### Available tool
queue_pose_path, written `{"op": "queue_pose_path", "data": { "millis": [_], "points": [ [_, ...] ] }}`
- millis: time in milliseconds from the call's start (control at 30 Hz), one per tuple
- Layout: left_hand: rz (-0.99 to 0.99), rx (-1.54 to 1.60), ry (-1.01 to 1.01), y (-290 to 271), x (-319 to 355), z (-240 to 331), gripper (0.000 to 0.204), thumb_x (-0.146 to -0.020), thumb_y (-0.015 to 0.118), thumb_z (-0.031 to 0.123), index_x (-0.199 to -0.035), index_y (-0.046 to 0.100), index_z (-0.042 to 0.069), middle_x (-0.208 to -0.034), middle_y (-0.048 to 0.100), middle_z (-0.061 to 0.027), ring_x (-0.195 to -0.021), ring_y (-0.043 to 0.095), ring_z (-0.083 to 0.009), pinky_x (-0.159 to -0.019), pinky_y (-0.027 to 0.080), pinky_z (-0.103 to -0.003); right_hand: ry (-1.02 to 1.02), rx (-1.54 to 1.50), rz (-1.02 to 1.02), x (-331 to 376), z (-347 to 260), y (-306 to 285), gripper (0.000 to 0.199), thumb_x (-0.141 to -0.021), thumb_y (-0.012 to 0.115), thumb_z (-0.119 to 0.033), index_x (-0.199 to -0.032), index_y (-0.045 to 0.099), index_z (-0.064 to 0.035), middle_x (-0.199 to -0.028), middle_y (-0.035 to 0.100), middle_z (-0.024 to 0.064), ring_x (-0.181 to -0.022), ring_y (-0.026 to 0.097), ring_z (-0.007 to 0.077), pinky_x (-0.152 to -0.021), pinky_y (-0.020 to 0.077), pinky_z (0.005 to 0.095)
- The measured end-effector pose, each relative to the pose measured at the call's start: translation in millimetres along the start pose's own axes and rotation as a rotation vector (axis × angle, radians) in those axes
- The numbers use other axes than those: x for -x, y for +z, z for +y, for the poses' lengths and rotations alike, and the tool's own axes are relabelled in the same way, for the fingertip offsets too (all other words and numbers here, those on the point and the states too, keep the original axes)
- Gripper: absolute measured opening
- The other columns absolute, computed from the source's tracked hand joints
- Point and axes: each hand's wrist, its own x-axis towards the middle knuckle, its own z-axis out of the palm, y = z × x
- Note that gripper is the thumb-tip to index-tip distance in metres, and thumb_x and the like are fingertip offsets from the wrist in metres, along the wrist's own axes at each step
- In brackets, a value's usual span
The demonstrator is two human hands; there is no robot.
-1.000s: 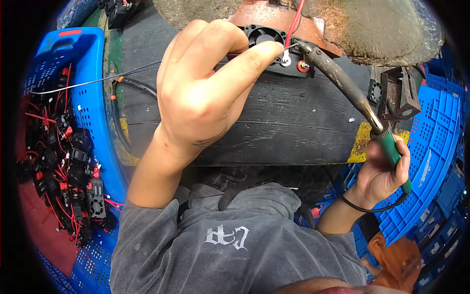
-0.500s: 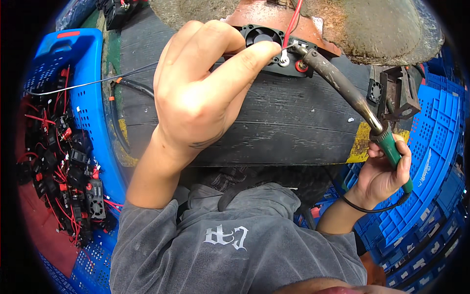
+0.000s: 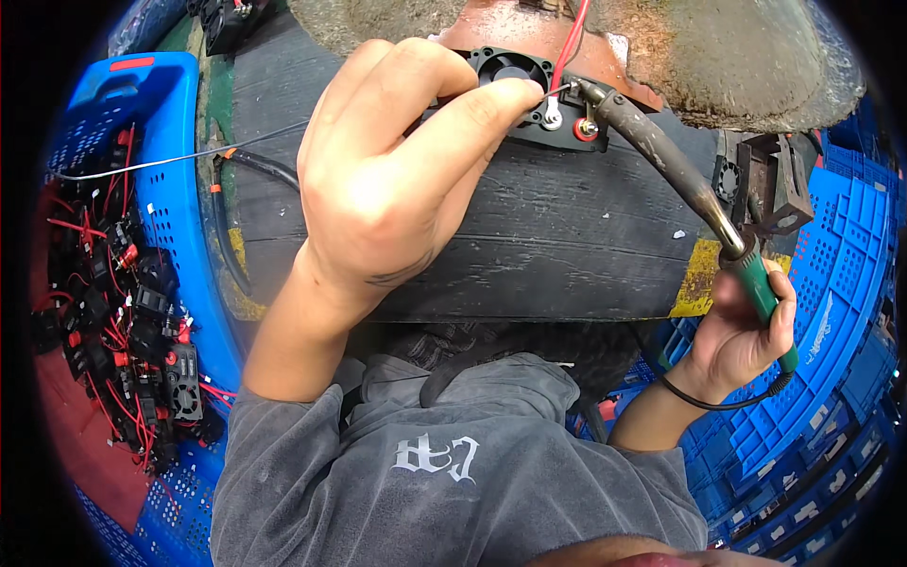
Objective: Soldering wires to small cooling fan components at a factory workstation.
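Note:
My right hand [image 3: 742,331] is wrapped round the green handle of a soldering iron [image 3: 666,163], whose bent tip rests at a small terminal on a black fan module [image 3: 567,140]. Over the module's left part, my left hand [image 3: 397,151] pinches thin solder wire [image 3: 170,163]; its short end pokes out past the fingertips toward the iron's tip. A red wire [image 3: 573,38] rises from the module beside a ring terminal [image 3: 552,119]. Right of that terminal sits a red-ringed stud [image 3: 587,128]. Part of the fan is hidden by my left fingers.
A blue crate [image 3: 179,227] at the left holds many black modules with red wires [image 3: 123,312]. A brown, crusted plate [image 3: 737,57] lies behind the module. A rusty metal bracket [image 3: 779,180] stands at right, near blue crates [image 3: 831,283]. Black cable [image 3: 265,168] crosses the bench's left side.
The iron's tip has shifted slightly up and right. The red-ringed stud now shows more clearly beside the tip. My left hand has barely moved and keeps its pinch.

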Motion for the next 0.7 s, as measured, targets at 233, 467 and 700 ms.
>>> {"op": "queue_pose_path", "data": {
  "millis": [233, 467, 700],
  "points": [
    [-0.003, -0.002, -0.002, 0.8, -1.0, 0.3, 0.027, -0.068, 0.076, -0.006, -0.094, 0.073, 0.002, -0.079, 0.059, -0.0068, -0.072, 0.058, -0.0204, -0.064, 0.046, -0.029, 0.016, 0.016, -0.056, -0.8, -0.7, -2.4, 0.041, -0.093, 0.051, -0.035, -0.110, 0.064, -0.0001, -0.108, 0.063, 0.0165, -0.079, 0.063, 0.0257, -0.065, 0.0499, 0.0304],
    [-0.001, 0.019, -0.015, 2.2, -3.0, 0.5, 0.023, -0.070, 0.076, -0.006, -0.091, 0.070, 0.002, -0.083, 0.063, -0.0089, -0.077, 0.061, -0.0223, -0.068, 0.048, -0.029, 0.008, 0.019, -0.093, -2.6, -6.4, -3.8, 0.040, -0.093, 0.050, -0.034, -0.110, 0.065, -0.0012, -0.107, 0.063, 0.0157, -0.077, 0.060, 0.0249, -0.063, 0.0473, 0.0306],
    [-0.006, -0.005, -0.027, 0.4, -1.5, 0.7, 0.021, -0.071, 0.076, -0.006, -0.090, 0.070, 0.001, -0.084, 0.063, -0.0088, -0.077, 0.062, -0.0220, -0.068, 0.049, -0.029, 0.024, 0.022, -0.092, -2.5, -7.4, -5.5, 0.039, -0.094, 0.050, -0.035, -0.109, 0.065, -0.0018, -0.106, 0.063, 0.0165, -0.076, 0.059, 0.0242, -0.063, 0.0462, 0.0298]
  ]
}}
